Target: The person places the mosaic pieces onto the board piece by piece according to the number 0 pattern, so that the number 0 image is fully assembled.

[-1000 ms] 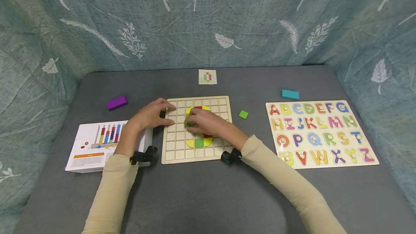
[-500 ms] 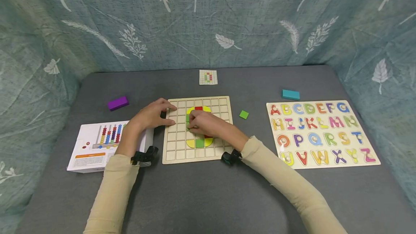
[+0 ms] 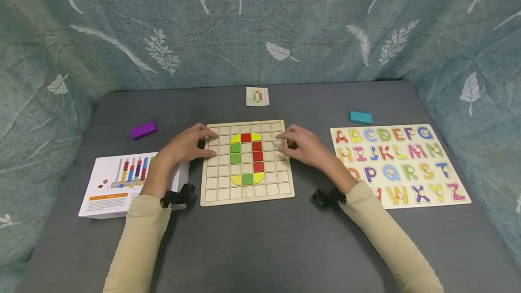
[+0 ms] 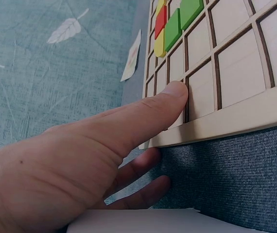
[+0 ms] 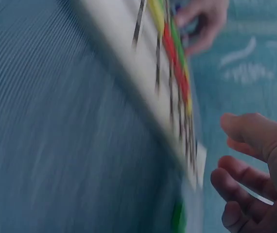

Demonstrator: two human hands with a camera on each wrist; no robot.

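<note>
A wooden grid board [image 3: 272, 191] lies on the table. On it, red, green and yellow tiles form a ring, with a green tile [image 3: 235, 158] on its left side and a red tile [image 3: 258, 167] on its right. My left hand [image 3: 182, 144] rests at the board's left edge, thumb [image 4: 170, 99] on the wood and other fingers below the rim. My right hand [image 3: 306, 146] hovers by the board's right edge, fingers spread and holding nothing. A loose green tile [image 5: 178, 217] shows on the table in the right wrist view; that hand hides it from the head view.
A small pattern card [image 3: 258, 96] lies behind the board. On the left are a white box [image 3: 107, 180] and a purple block [image 3: 143, 130]. To the right lie a teal block [image 3: 360, 117] and an alphabet puzzle [image 3: 407, 180]. A curtain [image 3: 228, 53] hangs behind the table.
My right hand has left the tiles at the ring's left side and moved right to the board's right edge. Two green tiles now show there. The left hand has stayed put.
</note>
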